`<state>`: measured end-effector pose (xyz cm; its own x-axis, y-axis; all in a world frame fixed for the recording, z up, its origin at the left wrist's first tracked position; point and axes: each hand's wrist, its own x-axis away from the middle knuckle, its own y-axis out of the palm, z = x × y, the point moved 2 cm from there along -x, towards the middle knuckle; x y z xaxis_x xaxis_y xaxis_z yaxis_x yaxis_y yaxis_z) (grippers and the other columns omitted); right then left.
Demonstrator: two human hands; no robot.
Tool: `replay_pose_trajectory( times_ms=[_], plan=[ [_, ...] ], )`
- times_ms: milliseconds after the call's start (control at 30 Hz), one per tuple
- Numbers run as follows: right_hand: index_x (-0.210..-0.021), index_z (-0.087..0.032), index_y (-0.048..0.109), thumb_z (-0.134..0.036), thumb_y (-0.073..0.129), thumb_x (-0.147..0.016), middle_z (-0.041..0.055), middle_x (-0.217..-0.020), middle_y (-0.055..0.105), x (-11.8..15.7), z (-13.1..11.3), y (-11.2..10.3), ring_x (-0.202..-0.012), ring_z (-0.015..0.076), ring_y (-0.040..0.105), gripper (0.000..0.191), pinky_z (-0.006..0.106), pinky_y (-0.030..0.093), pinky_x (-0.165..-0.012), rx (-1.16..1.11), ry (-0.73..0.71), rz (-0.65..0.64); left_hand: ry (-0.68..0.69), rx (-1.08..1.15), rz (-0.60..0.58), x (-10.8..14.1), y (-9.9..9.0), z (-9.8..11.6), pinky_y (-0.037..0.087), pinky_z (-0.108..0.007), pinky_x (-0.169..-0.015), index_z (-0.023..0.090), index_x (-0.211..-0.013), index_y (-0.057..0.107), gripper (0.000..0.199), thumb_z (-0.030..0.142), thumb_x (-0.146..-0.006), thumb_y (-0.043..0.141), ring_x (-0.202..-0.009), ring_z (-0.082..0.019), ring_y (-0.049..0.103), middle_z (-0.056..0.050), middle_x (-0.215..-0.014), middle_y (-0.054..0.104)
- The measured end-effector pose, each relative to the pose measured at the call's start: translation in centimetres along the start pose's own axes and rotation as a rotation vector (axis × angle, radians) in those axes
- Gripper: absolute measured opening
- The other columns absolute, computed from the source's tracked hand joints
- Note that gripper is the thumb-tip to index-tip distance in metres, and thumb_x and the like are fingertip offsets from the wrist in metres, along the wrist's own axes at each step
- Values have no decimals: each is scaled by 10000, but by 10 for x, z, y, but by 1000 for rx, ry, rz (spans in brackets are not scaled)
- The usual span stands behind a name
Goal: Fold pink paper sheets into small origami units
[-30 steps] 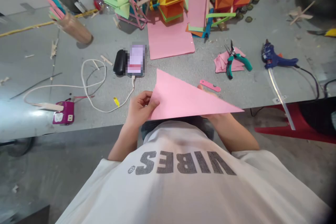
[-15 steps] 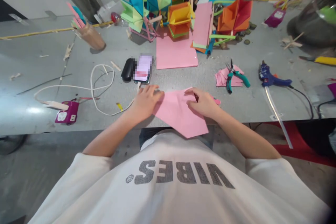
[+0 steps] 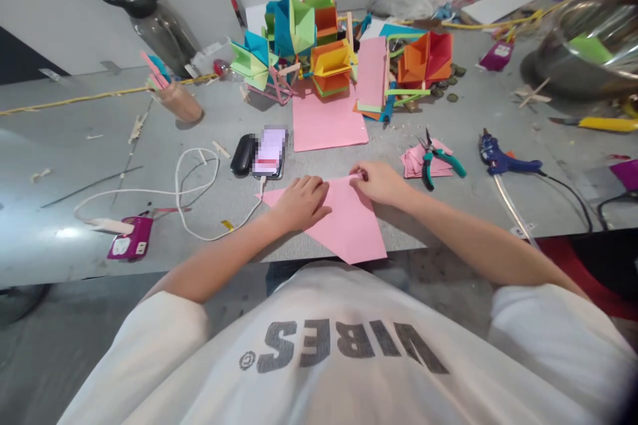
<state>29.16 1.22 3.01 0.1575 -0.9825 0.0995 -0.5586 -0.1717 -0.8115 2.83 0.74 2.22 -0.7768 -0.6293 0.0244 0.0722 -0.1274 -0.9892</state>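
Note:
A folded sheet of pink paper (image 3: 349, 229) lies at the table's front edge, its lower corner jutting past the edge. My left hand (image 3: 302, 202) rests flat on its left part, fingers stretched, with a pointed pink tip showing to the left of it. At the upper right corner, my right hand (image 3: 376, 182) pinches the paper between thumb and fingers. Just beyond lies a stack of pink sheets (image 3: 329, 129). Green-handled pliers (image 3: 438, 163) sit on small pink paper pieces (image 3: 413, 163) to the right.
A phone (image 3: 270, 154) with a white cable and a black case (image 3: 244, 155) lie behind my left hand. Colourful folded-paper models (image 3: 299, 33) stand at the back. To the right are a blue glue gun (image 3: 503, 156) and a yellow-handled cutter (image 3: 605, 124); a purple adapter (image 3: 130, 238) is at left.
My left hand has moved right onto the paper, uncovering its left tip. My right hand has shifted up to the top corner and closed on it. The camera view has tilted up.

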Motion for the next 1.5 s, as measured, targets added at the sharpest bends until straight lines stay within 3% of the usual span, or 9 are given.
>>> replay_pose_trajectory(
  times_ms=[200,567,867,967,1100,1200,1300,1400,1500],
  plan=[
    [-1086,-210,851,-277,712,-1072,143,-1137,901,-25,1,3,-1044,306,796,155,406,549,-902,65,84,48,-4,62,29,-7,8,-12,510,-616,-1146,93,-1628,663,716,587,-1110,636,-1338,-454,616,-270,-1500,667],
    [-1049,-214,821,-311,665,-1107,151,-1117,893,-14,1,13,-1044,344,799,193,463,555,-927,130,47,46,-19,197,66,-4,18,-17,486,-667,-1150,187,-1697,621,786,664,-1073,614,-1293,-443,554,-252,-1537,600],
    [-1026,-212,786,-300,605,-1110,174,-1116,878,-7,0,14,-1052,361,797,218,474,555,-934,130,57,46,-23,175,47,-4,15,-16,472,-648,-1166,187,-1710,613,778,652,-1086,612,-1310,-437,555,-254,-1560,592],
    [-1155,-204,787,-331,644,-1092,165,-1083,877,-3,2,8,-1035,365,801,202,480,568,-958,74,71,67,-21,169,43,-4,12,-15,467,-647,-1178,193,-1706,617,777,660,-1085,614,-1334,-445,565,-255,-1580,598],
    [-1557,-177,640,-318,674,-1048,111,-975,853,8,5,-1,-1016,374,808,530,487,577,-969,43,57,52,-63,121,22,0,14,-4,450,-690,-1226,99,-1745,547,965,765,-1053,645,-1429,-514,576,-306,-1655,590],
    [-1631,-175,562,-282,631,-1051,109,-948,843,21,2,-1,-964,381,804,594,476,556,-886,111,46,24,-94,135,23,3,22,6,341,-726,-1368,10,-1804,416,1057,773,-1092,590,-1692,-563,424,-355,-1831,455],
    [-1468,-207,674,-309,589,-1093,145,-1028,867,32,-5,7,-940,377,796,398,456,516,-817,173,48,-20,-87,167,-13,4,33,9,175,-702,-1492,-25,-1853,286,1079,723,-1125,557,-1872,-507,164,-339,-1966,237],
    [-1272,-219,757,-299,528,-1127,177,-1133,879,37,-8,16,-970,378,798,283,456,497,-815,216,54,-54,-92,187,-38,3,37,7,123,-689,-1525,-11,-1876,241,1095,724,-1125,551,-1895,-472,125,-315,-1990,172],
    [-1249,-203,774,-278,483,-1136,192,-1174,876,39,-9,21,-1008,383,807,321,462,492,-833,260,52,-67,-100,180,-58,1,35,6,105,-676,-1537,-31,-1880,217,1110,710,-1127,556,-1898,-465,116,-317,-1992,145]
  ],
)
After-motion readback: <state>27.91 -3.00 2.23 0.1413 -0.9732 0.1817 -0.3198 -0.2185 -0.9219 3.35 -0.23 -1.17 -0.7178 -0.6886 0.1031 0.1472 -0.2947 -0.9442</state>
